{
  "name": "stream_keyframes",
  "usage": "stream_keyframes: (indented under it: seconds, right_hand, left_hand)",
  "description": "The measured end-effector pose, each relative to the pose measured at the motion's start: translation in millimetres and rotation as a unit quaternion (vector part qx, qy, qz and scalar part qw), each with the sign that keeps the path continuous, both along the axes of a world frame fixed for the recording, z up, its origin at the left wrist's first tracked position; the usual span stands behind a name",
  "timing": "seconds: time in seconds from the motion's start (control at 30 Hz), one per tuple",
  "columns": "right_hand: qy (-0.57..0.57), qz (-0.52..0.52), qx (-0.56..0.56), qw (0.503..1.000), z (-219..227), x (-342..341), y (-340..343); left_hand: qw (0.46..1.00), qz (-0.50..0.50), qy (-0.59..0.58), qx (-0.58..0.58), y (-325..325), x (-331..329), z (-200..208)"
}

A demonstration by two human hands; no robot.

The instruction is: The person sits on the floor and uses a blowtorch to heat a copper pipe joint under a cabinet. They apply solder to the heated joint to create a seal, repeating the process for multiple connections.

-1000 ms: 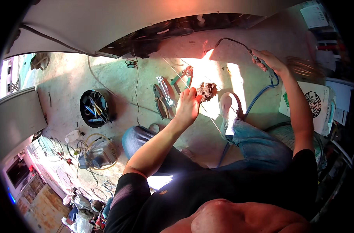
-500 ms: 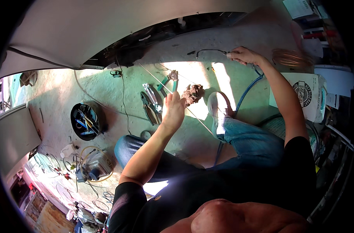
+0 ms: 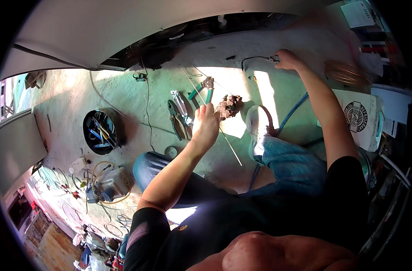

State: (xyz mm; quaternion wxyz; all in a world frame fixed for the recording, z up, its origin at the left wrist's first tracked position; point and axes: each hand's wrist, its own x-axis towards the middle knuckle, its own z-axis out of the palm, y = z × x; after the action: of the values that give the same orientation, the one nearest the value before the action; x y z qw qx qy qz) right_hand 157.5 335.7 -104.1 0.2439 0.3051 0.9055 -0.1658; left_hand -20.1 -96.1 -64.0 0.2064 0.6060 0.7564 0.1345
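Observation:
My left hand (image 3: 206, 123) is closed around a thin, straight metal rod (image 3: 230, 147), which sticks out past both sides of the fist and slants over the floor. Out at the far right, my right hand (image 3: 288, 59) grips the handle of a gas torch (image 3: 256, 58) with a thin, bent neck; its tip points left, and I can make out no flame. Just right of my left fist lies a crumpled brown lump (image 3: 230, 107), its material unclear. Left of that hand are green-handled pliers (image 3: 209, 92), dark-handled pliers (image 3: 174, 118) and a shiny foil-like packet (image 3: 180, 105).
A large pale panel (image 3: 138, 27) overhangs the far side. At left stand a round tub of tools (image 3: 100, 131) and a machine with hoses (image 3: 111, 183). A blue hose (image 3: 292, 110) passes my shoe (image 3: 258, 126); a cardboard box (image 3: 359, 115) and coiled copper tube (image 3: 346, 72) are right.
The whole view has shifted slightly, moving the floor items rightward and up. The rod in my left hand now slants more steeply. Both hands keep their hold.

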Motion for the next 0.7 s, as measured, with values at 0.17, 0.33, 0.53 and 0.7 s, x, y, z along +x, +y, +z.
stream_keyframes:
  seconds: [0.17, 0.33, 0.53, 0.7]
  right_hand:
    - [0.012, -0.009, 0.097, 0.995, -10, 16, 13]
    - [0.064, -0.015, 0.171, 0.983, -1, 1, -15]
    - [-0.023, -0.032, -0.542, 0.839, 66, -66, -224]
    - [-0.026, -0.169, -0.658, 0.733, 68, -42, -302]
  left_hand:
    - [1.000, -0.001, -0.002, -0.012, -2, -4, 3]
    - [0.999, 0.004, 0.039, 0.001, 1, -7, 12]
    - [0.997, 0.021, 0.066, 0.013, 9, -4, 5]
    - [0.998, -0.033, 0.031, 0.044, 14, 8, 20]
